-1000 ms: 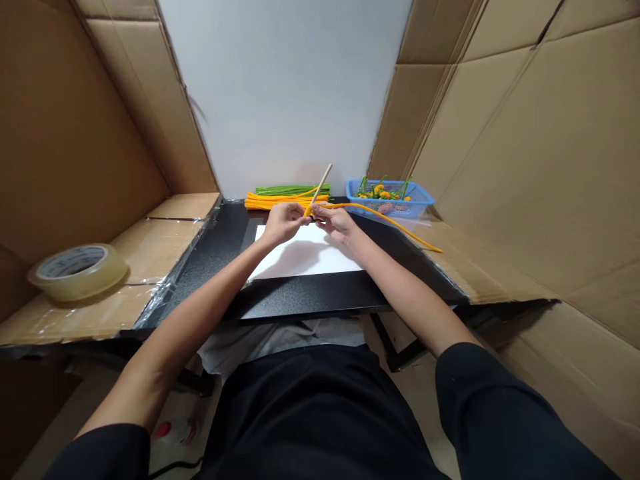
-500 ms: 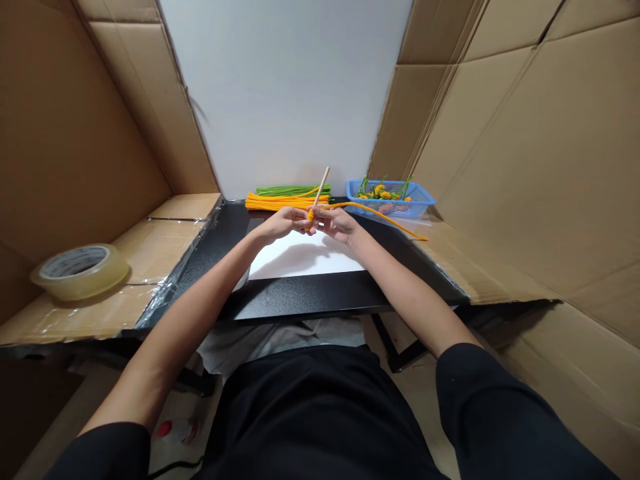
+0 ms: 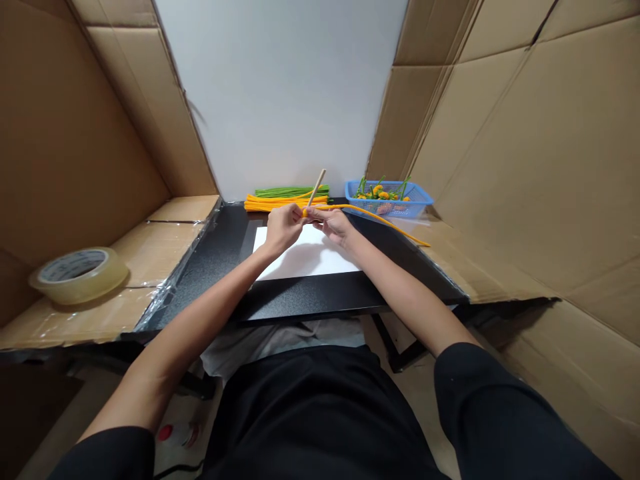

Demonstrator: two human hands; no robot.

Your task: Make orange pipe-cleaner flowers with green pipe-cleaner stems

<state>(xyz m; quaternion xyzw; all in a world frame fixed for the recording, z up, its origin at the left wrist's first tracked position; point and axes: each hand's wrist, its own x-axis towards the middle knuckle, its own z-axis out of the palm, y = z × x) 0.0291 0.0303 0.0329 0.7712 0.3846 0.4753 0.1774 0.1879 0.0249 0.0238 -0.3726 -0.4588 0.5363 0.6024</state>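
Note:
A thin wooden stick leans up and to the right out of my fingers, above the white sheet. Around its lower part is wound an orange pipe cleaner, whose long loose end trails off to the right. My left hand is closed on the stick at the coil, back of the hand upward, hiding most of the windings. Beside it, my right hand pinches the pipe cleaner where it meets the stick. The stick's lower end is hidden by the fingers.
Behind my hands lie bundles of orange pipe cleaners and green pipe cleaners. At the back right, a blue basket holds small orange-and-green pieces. A white sheet lies on the black table. Clear tape sits left; cardboard walls flank both sides.
My left hand has turned, its back now rolled upward over the coil, covering more of it. The stick has shifted slightly left and tilts further right. The right hand keeps its pinch.

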